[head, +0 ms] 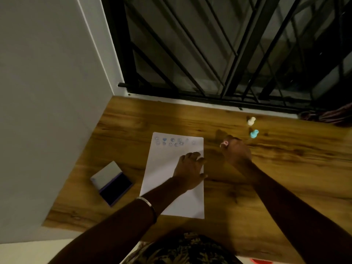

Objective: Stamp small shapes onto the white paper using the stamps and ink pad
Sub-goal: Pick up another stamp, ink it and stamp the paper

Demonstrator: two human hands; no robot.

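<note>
While the open ink pad lies at the left on the wooden table, beside the wall, the white paper sits just right of it with two rows of small bluish prints along its far edge. The left hand rests flat on the sheet, fingers spread. Right of the paper, the right hand pinches a small pinkish stamp in curled fingers. Farther right stand a white stamp and a blue stamp.

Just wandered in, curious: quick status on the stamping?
Left hand flat on paper. Right hand pinching pink stamp. Two rows stamped. Ink pad open, path unobstructed.
</note>
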